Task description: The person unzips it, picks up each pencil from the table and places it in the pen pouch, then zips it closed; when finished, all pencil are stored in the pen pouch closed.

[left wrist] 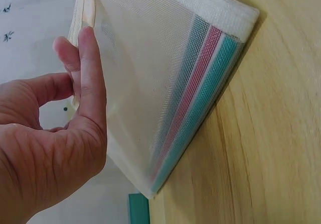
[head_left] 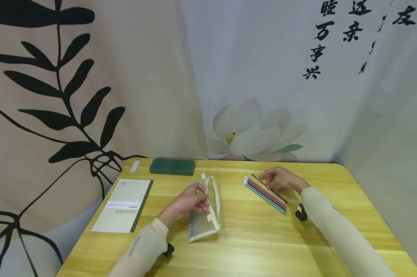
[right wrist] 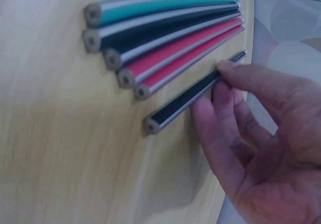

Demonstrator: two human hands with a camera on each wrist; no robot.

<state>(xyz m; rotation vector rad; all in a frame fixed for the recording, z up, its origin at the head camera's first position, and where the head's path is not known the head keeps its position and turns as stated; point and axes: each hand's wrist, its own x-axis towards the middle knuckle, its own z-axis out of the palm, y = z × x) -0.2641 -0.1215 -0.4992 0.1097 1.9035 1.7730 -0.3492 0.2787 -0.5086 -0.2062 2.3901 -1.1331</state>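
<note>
My left hand pinches the open edge of a pale mesh pencil pouch, which stands tilted up from the wooden table. Teal, pink and grey stripes run along the pouch's lower side in the left wrist view. My right hand holds a black pencil between thumb and fingers, close over the table. Beside that pencil lies a row of several striped pencils, green, black and red, side by side. Their unsharpened ends face the right wrist camera.
A notepad with a dark edge lies at the left of the table. Behind it is a small white eraser-like block. A dark green case rests near the back edge, in front of the printed curtain.
</note>
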